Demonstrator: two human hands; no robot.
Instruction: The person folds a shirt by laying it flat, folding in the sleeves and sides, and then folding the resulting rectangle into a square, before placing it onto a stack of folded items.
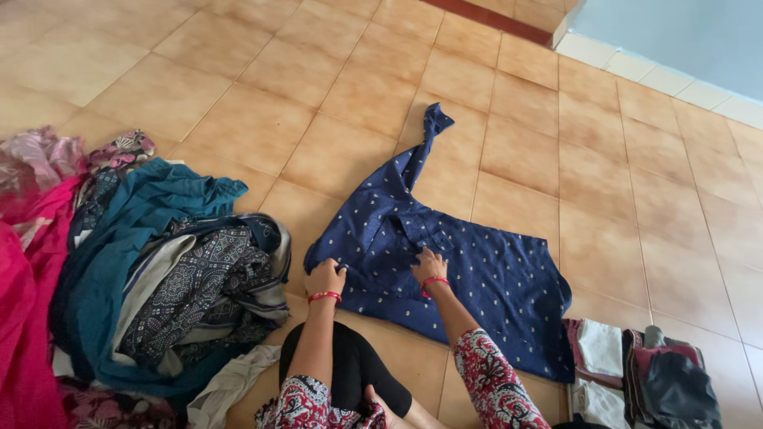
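The left hand [326,278] rests on the near left edge of the navy dotted shirt [477,278], fingers curled over the cloth as if pinching the fold there; whether the grip is fully closed cannot be told from this angle. The right hand [429,264] lies just beside it, toward the middle of the shirt near the collar and placket, fingers bent down and pressing into the fabric. Each wrist carries a red bangle.

The shirt lies spread on the tiled floor [262,87] directly ahead of the seated person. Its body runs to the right, and one sleeve [425,147] trails away toward the far side, twisted along its length.

Assessment: the step in hand appears to be flattening and squaring the shirt. To do it well, the cloth under both palms should be drawn taut, the collar line held straight, and the twisted sleeve laid flat before any fold is made; otherwise creases are likely to set in.

To the left sits a loose heap of clothes [159,286], teal, pink and patterned, near the left hand but apart from the shirt. At the lower right, a small stack of folded garments [636,373] lies just beside the shirt's near corner.
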